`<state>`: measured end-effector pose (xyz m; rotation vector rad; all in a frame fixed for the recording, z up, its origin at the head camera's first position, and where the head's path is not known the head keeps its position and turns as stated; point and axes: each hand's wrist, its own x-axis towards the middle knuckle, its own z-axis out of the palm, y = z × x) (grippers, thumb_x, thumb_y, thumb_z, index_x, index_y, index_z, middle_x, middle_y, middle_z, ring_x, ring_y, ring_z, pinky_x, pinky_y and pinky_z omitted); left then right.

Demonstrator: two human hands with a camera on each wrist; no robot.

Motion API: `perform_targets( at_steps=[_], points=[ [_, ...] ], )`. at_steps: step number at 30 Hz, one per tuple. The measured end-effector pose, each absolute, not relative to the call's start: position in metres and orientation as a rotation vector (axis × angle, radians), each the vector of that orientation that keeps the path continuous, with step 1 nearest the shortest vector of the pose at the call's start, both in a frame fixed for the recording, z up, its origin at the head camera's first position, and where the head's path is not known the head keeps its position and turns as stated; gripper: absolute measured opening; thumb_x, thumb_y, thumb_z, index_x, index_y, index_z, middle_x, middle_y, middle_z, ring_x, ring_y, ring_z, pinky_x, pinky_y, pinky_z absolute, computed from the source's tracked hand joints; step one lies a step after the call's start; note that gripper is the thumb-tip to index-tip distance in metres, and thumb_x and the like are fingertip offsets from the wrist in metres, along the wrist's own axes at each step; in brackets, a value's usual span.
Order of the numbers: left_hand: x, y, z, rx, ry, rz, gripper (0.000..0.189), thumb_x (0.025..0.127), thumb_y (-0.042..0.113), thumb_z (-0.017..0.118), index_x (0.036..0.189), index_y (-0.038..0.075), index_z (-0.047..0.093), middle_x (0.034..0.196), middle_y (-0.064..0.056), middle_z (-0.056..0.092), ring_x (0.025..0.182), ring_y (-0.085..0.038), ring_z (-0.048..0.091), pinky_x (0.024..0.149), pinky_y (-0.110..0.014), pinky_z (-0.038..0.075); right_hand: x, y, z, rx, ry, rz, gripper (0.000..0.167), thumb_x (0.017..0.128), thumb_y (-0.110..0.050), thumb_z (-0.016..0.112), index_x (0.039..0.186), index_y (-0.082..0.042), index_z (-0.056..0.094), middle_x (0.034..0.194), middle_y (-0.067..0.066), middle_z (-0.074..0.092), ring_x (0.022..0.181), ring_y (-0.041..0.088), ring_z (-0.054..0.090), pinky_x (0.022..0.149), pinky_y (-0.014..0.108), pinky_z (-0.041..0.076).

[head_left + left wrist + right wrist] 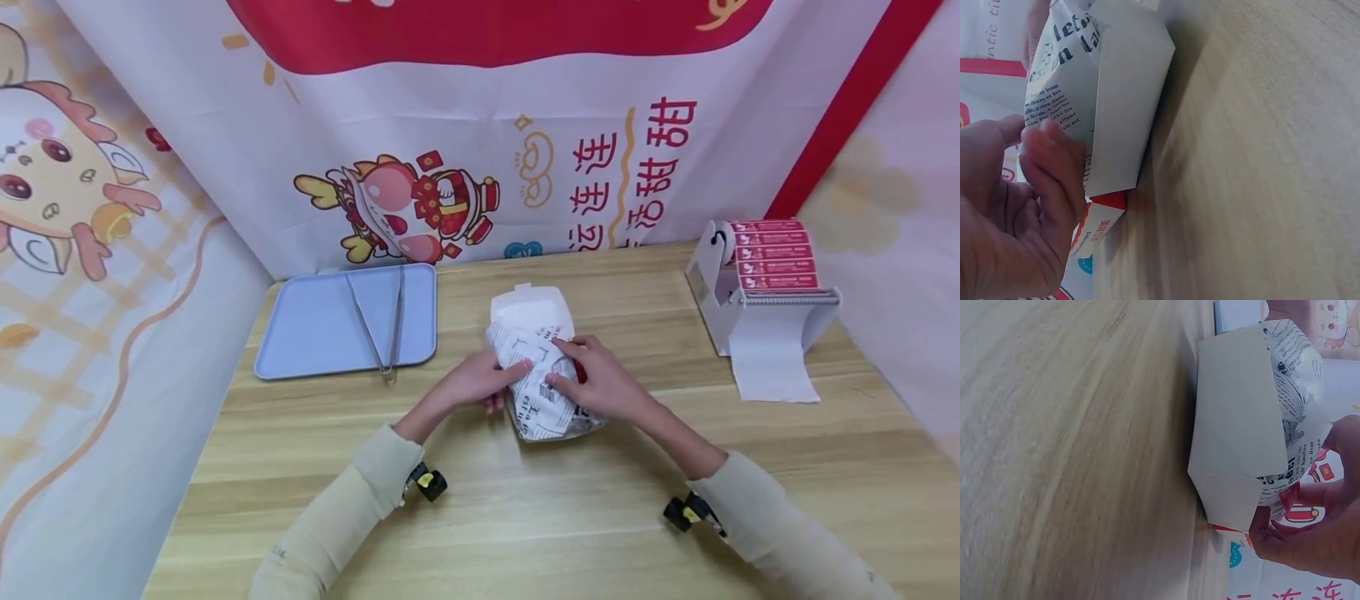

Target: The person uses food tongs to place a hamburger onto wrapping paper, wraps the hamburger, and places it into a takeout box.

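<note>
A white cardboard takeout box stands on the table with its lid folded back. Printed newspaper-style wrapping paper bulges from its top, and whatever the paper covers is hidden. From the left, my left hand holds the paper, its thumb on top and its fingers curled at the side. My right hand grips the paper from the opposite side, thumb and index finger on it. A bit of red shows under that hand. In the right wrist view, the crumpled paper rises above the plain box wall.
At the back left, metal tongs lie across a light blue tray, their joined end past its front edge. A white dispenser with a roll of red labels stands at the back right. A printed cloth hangs behind the table.
</note>
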<state>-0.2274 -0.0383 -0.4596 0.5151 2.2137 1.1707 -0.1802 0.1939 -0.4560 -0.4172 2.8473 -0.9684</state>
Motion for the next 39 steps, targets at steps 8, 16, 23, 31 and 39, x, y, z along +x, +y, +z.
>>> perform_targets(
  at_steps=[8,16,23,31,39],
  points=[
    [-0.225,-0.038,-0.46,0.479,2.222,1.226,0.044,0.099,0.05,0.055,0.127,0.017,0.057,0.088,-0.007,0.071,0.065,-0.018,0.069,0.061,-0.035,0.06,-0.183,0.193,-0.454,-0.396,2.838,-1.041,0.065,0.094,-0.041,0.065,0.149,-0.011,0.046,0.138,0.023,0.056,0.118,0.038,0.059,0.09,0.05,0.055],
    [-0.225,-0.037,-0.456,0.459,2.049,1.377,0.051,0.102,0.039,0.054,0.149,0.024,0.039,0.115,-0.013,0.071,0.083,-0.025,0.074,0.071,-0.048,0.063,-0.183,0.192,-0.455,-0.312,2.81,-1.111,0.062,0.096,-0.037,0.063,0.149,-0.009,0.045,0.135,0.023,0.06,0.112,0.036,0.064,0.088,0.044,0.057],
    [-0.226,-0.033,-0.447,0.433,2.133,1.305,0.049,0.102,0.048,0.05,0.142,0.019,0.05,0.105,-0.007,0.073,0.076,-0.02,0.072,0.074,-0.047,0.062,-0.182,0.193,-0.445,-0.208,2.767,-1.164,0.059,0.098,-0.038,0.059,0.148,-0.009,0.047,0.144,0.025,0.052,0.132,0.045,0.051,0.109,0.059,0.043],
    [-0.221,-0.03,-0.447,0.456,2.178,1.245,0.043,0.103,0.047,0.049,0.132,0.016,0.058,0.097,-0.005,0.073,0.07,-0.018,0.069,0.07,-0.043,0.061,-0.177,0.194,-0.445,-0.206,2.749,-1.111,0.059,0.098,-0.041,0.058,0.146,-0.008,0.05,0.144,0.024,0.054,0.132,0.044,0.051,0.108,0.058,0.044],
    [-0.216,-0.028,-0.46,0.528,2.231,1.251,0.037,0.102,0.043,0.053,0.127,0.017,0.059,0.09,-0.004,0.073,0.063,-0.019,0.068,0.062,-0.047,0.061,-0.172,0.194,-0.462,-0.231,2.773,-1.087,0.059,0.097,-0.041,0.06,0.146,-0.009,0.049,0.125,0.022,0.066,0.101,0.029,0.066,0.08,0.038,0.057]
  ],
)
